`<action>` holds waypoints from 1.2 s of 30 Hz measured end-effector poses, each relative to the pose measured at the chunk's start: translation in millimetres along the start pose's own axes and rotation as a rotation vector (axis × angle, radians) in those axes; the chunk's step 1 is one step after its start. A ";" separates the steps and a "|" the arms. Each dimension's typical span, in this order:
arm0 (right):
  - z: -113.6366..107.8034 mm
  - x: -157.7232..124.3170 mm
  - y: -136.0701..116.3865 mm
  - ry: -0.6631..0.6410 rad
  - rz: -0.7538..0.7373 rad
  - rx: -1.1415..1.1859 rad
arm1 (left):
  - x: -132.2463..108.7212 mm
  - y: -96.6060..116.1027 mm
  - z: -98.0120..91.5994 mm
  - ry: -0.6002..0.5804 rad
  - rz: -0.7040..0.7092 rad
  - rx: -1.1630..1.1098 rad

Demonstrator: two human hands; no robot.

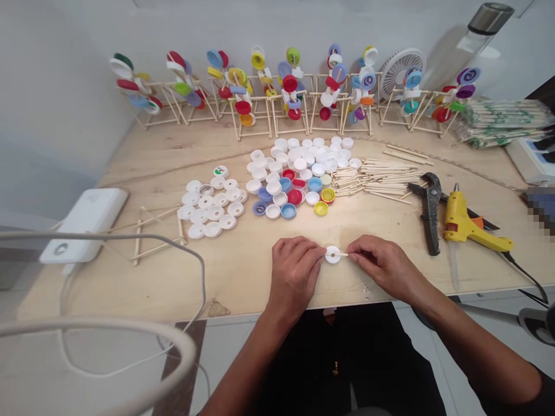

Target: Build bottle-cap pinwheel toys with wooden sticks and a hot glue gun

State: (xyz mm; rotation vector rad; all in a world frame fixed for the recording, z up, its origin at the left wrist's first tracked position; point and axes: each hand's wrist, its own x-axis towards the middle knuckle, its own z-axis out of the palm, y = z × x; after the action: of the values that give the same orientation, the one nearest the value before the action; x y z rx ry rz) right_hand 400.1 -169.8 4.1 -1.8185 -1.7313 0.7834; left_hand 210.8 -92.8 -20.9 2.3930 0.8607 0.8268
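- White plastic bottle cap [332, 255]: stands on edge between the two hands, over the front of the counter [236, 277], with a thin wooden stick [342, 254] through its centre.
- White plastic box [82, 225]: lies at the counter's left end, with a white cable [130, 237] looping past it.
- Stick frame [150, 238]: lies flat just right of the box.
- White caps with centre holes [210, 208]: lie in a loose cluster.
- Left hand [295, 271]: its fingers [314, 248] are pressed together, pinching the cap's left side.
- Mixed caps [286, 185]: white, red, blue and yellow, heaped behind the hands.
- Right hand [388, 266]: its fingers [355, 249] are pressed together, pinching the stick just right of the cap.
- Coloured cap-and-stick pinwheels [290, 86]: stand in a row along the back of the counter.
- Loose wooden sticks [381, 179]: lie in a pile.
- Black-handled pliers [430, 214]: lie just left of the tool below.
- Yellow glue gun [466, 222]: lies on its side, near the right edge.
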 end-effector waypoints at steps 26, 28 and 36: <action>1.4 1.1 2.5 0.004 -0.026 -0.041 | -0.8 -1.3 2.4 0.031 0.023 -0.009; 1.9 1.5 2.5 0.007 -0.029 -0.050 | -1.0 -1.5 2.7 0.033 0.025 -0.008; 1.9 1.6 1.0 0.010 -0.035 -0.063 | -1.3 -1.6 2.9 0.036 0.026 -0.003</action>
State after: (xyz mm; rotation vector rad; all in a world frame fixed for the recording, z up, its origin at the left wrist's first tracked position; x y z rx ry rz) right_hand 399.5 -168.3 2.0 -1.8249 -1.7946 0.7122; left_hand 211.2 -93.2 -24.5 2.3978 0.8435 0.8835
